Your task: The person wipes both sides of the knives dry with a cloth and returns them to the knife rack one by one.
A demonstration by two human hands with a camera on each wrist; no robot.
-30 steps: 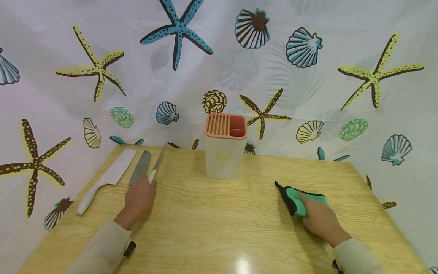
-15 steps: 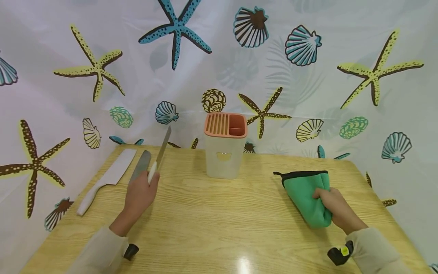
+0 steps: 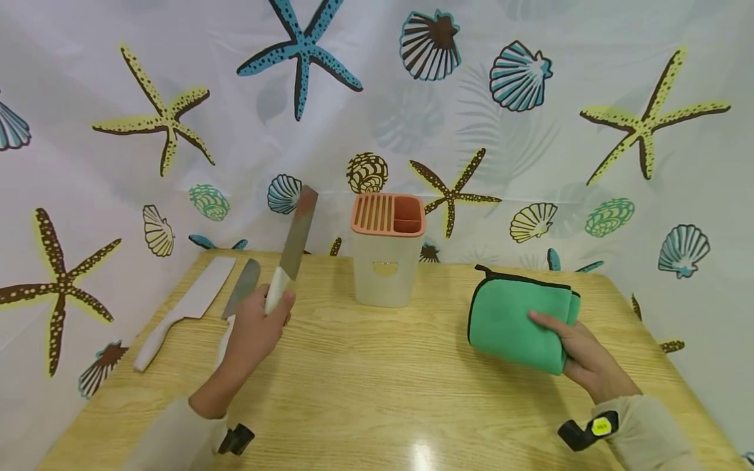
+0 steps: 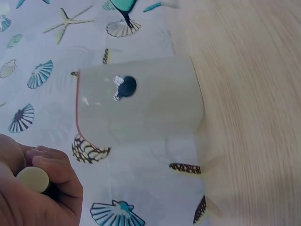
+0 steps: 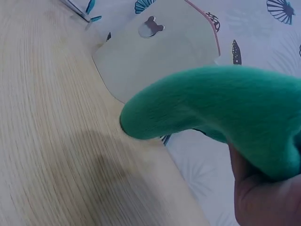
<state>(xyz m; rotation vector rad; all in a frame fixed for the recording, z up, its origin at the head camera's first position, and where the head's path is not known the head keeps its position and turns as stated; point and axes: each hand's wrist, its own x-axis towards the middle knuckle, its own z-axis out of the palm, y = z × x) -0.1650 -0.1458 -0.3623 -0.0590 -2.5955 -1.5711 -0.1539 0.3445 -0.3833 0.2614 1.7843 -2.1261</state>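
Note:
My left hand [image 3: 256,327] grips the white handle of a kitchen knife [image 3: 297,242], its blade pointing up and away over the table. In the left wrist view the round handle end [image 4: 33,180] pokes out of the curled fingers. On the right, my right hand [image 3: 592,360] holds a folded green cloth [image 3: 515,320] with black edging and a small loop, thumb on top, raised above the table. The right wrist view shows the cloth [image 5: 202,106] bending over the fingers, which it mostly hides.
A white knife block [image 3: 383,278] with an orange slotted top stands at the back middle. To the left lie a cleaver [image 3: 197,291] and a smaller knife [image 3: 243,288], partly behind my left hand. A patterned curtain [image 3: 377,98] closes off the wooden table's [image 3: 377,392] far side.
The knife has risen off the table in my left hand, its blade turning to show its flat side. My right hand has lifted the cloth, which now hangs broader and flatter.

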